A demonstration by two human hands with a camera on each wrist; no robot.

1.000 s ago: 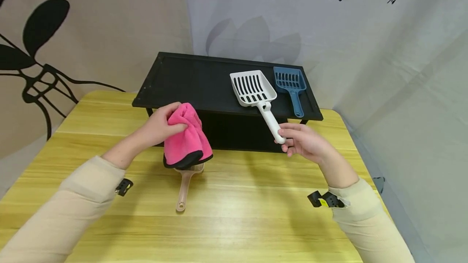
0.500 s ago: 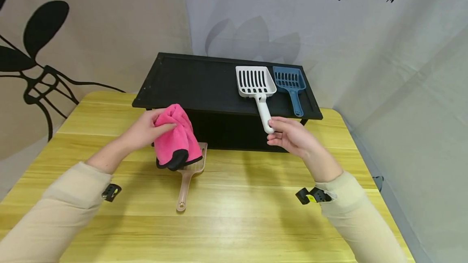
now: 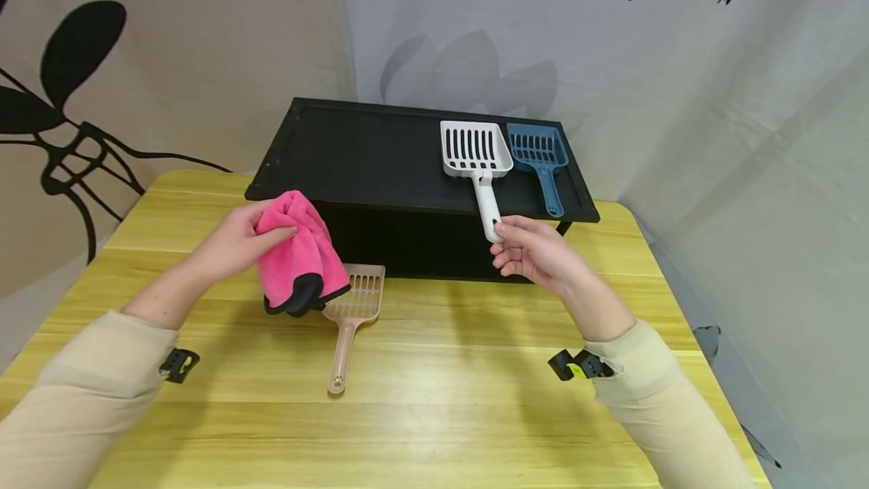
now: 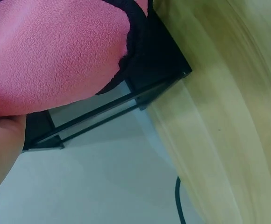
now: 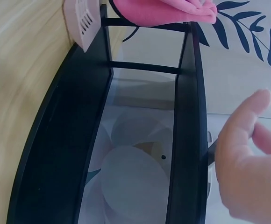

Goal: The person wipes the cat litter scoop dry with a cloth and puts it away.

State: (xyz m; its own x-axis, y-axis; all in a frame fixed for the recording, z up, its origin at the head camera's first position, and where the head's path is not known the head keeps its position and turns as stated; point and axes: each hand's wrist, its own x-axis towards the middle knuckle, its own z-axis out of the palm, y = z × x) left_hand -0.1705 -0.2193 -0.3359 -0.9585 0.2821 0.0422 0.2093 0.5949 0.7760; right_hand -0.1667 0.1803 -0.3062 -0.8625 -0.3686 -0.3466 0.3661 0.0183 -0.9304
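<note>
My left hand (image 3: 234, 244) pinches a pink cloth (image 3: 300, 251) with black edging between thumb and fingers, and the cloth hangs down over the table. Its fleecy surface fills the upper left of the left wrist view. My right hand (image 3: 541, 253) pinches the handle end of a white litter scoop (image 3: 485, 195). The scoop's slotted head is over the black shelf top, and its handle juts past the front edge. On the table, a beige litter scoop (image 3: 343, 342) lies with the cloth overlapping its left edge. A blue litter scoop (image 3: 548, 186) lies on the shelf's right end.
The low black shelf (image 3: 380, 153) stands across the back of the wooden table (image 3: 434, 413), raised on legs and open beneath, as the right wrist view shows. A printed fabric backdrop (image 3: 224, 36) hangs behind the table.
My left hand has moved left with the cloth, uncovering more of the beige scoop. My right hand has shifted left and back, and the white scoop has turned straighter beside the blue one.
</note>
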